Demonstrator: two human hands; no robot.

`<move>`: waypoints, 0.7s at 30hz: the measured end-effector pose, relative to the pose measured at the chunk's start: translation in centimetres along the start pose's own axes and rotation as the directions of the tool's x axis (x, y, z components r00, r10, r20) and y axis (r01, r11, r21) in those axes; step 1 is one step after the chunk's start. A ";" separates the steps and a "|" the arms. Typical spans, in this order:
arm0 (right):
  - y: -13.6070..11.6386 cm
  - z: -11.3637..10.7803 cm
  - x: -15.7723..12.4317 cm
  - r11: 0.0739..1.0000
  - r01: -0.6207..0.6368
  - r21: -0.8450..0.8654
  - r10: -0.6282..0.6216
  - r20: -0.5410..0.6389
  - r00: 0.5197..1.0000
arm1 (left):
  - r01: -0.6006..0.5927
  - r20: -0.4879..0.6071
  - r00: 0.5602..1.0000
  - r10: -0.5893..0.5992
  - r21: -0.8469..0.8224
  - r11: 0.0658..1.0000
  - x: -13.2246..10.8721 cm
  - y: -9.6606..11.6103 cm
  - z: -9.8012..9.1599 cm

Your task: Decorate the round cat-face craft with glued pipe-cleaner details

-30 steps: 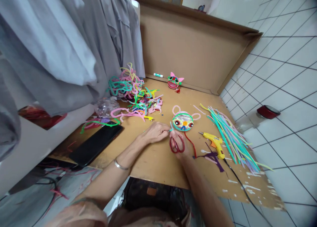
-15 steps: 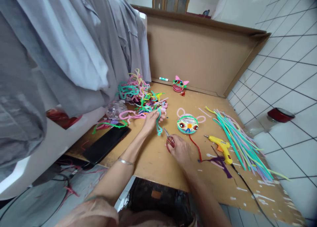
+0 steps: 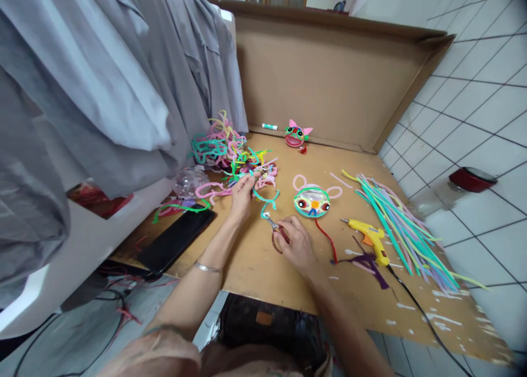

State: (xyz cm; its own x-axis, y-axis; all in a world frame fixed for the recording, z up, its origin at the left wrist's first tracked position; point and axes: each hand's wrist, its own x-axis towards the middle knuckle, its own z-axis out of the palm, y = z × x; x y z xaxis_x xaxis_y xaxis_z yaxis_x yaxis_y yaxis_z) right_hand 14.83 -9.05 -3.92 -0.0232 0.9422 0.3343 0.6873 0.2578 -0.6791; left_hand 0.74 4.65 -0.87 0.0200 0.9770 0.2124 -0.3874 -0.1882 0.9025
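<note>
My left hand (image 3: 244, 196) pinches a turquoise pipe cleaner (image 3: 265, 201), whose curved end hangs to the right over the table. My right hand (image 3: 297, 244) has its fingers in the handles of red-handled scissors (image 3: 280, 235). The scissors' tips are at a small curled turquoise piece (image 3: 264, 214) just below the held strand; whether the two are joined I cannot tell. Right of the hands lies a round animal face (image 3: 313, 203) with pink loop ears and a red cord (image 3: 325, 238). Behind my left hand is a heap of tangled pipe cleaners (image 3: 220, 141).
A yellow glue gun (image 3: 373, 240) with a black cable lies at right, by purple scraps (image 3: 373, 268) and a bundle of straight pipe cleaners (image 3: 405, 231). A black phone (image 3: 177, 238) lies left. A pink-eared face (image 3: 295, 135) and a glue stick (image 3: 269, 127) are near the cardboard wall (image 3: 329, 80).
My left hand has moved left and slightly up, and the turquoise strands have spread apart from a hanging bunch. The scissors have shifted left to the lower curled piece.
</note>
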 end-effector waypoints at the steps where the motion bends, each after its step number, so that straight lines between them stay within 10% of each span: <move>1: 0.0 0.1 0.0 0.999 -0.003 0.052 0.004 -0.018 1.000 | 0.015 0.009 1.000 -0.015 -0.032 0.999 0.0 0.2 0.0; 6: -0.1 0.5 0.2 0.921 -0.117 0.372 0.155 -0.074 0.985 | 0.169 0.217 0.965 -0.150 -0.074 0.983 -0.9 0.5 0.7; 13: -1.4 -0.8 0.0 0.952 0.112 0.284 -0.068 -0.159 0.985 | 0.391 0.551 0.745 -0.375 0.094 0.916 -2.8 -0.6 1.8; 21: -1.7 -0.6 0.8 0.947 0.144 0.288 -0.083 -0.214 0.973 | 0.459 0.363 0.853 -0.374 -0.182 0.870 -2.8 -0.8 2.7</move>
State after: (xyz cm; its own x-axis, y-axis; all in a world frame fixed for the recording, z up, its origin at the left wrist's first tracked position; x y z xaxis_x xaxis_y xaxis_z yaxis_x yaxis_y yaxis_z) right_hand 14.03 -8.86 -2.10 0.0758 0.8498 0.5216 0.4386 0.4413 -0.7828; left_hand 3.50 1.76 -1.21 0.4966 0.8677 -0.0203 -0.4954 0.3026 0.8143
